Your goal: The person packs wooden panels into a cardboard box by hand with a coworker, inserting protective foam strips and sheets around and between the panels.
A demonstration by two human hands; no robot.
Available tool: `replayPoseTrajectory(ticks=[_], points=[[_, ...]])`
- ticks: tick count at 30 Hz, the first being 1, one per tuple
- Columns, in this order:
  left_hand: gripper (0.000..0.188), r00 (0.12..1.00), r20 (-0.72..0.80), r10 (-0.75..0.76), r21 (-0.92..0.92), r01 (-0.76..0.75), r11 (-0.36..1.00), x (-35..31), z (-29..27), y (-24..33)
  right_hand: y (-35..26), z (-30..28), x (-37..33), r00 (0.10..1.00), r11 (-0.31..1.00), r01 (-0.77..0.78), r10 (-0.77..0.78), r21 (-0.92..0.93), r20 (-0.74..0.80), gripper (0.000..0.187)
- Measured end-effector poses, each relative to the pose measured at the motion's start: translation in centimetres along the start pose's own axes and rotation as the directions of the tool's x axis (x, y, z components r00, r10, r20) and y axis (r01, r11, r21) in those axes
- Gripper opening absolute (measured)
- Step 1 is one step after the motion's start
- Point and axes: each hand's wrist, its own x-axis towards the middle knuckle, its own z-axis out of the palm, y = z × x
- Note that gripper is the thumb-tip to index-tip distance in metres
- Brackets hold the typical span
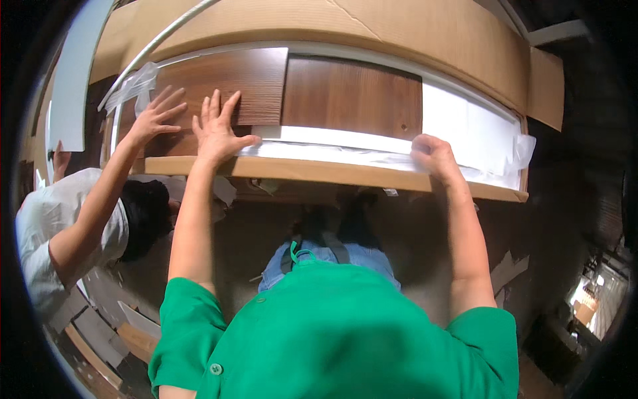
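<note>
A long cardboard carton (325,170) lies open across the top of the view. In it, a dark brown wood-grain panel (256,80) overlaps a second brown panel (352,96). My left hand (219,133) rests on the upper panel's near part, fingers spread. At the carton's near side my right hand (433,156) has its fingers curled on the white foam sheet (372,156) that runs along that edge. Its fingertips are partly hidden. A white surface (458,123) shows at the carton's right end.
At the left a co-worker bends down, one spread hand (156,120) over the brown panel's left end. A pale board (76,80) stands upright there. The carton's flap (399,36) rises along the far side. Cut boards (100,336) lie at lower left.
</note>
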Motion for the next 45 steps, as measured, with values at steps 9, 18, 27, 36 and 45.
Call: replayPoseTrajectory(ticks=[9, 18, 27, 36, 45], points=[[0.071, 0.965, -0.092, 0.244, -0.205, -0.259, 0.944, -1.2, 1.8, -2.1, -3.6, 2.8, 1.9, 0.998, 0.922, 0.013, 0.013, 0.388, -0.064, 0.018], [0.023, 0.829, -0.543, 0.135, -0.416, -0.405, 0.814, -2.7, 1.4, -2.1, -11.5, 9.1, 7.1, 0.98, 0.988, 0.139, -0.147, -0.063, -0.135, 0.051], [0.013, 0.845, -0.535, 0.005, -0.519, -0.333, 0.787, -2.7, 0.8, -0.7, -9.1, 6.6, 7.0, 0.99, 0.96, -0.124, 0.101, -0.251, -0.101, 0.055], [0.035, 0.967, 0.229, -0.108, -0.105, 0.135, 0.985, 1.4, -4.2, 0.0, -8.4, 6.8, 6.5, 0.98, 0.94, -0.165, 0.123, -0.298, -0.155, 0.055], [0.042, 0.937, 0.26, -0.232, -0.559, 0.342, 0.755, 5.1, -2.5, -4.9, -9.3, 6.5, 6.1, 0.939, 0.938, -0.343, 0.343, 0.052, 0.012, 0.048]])
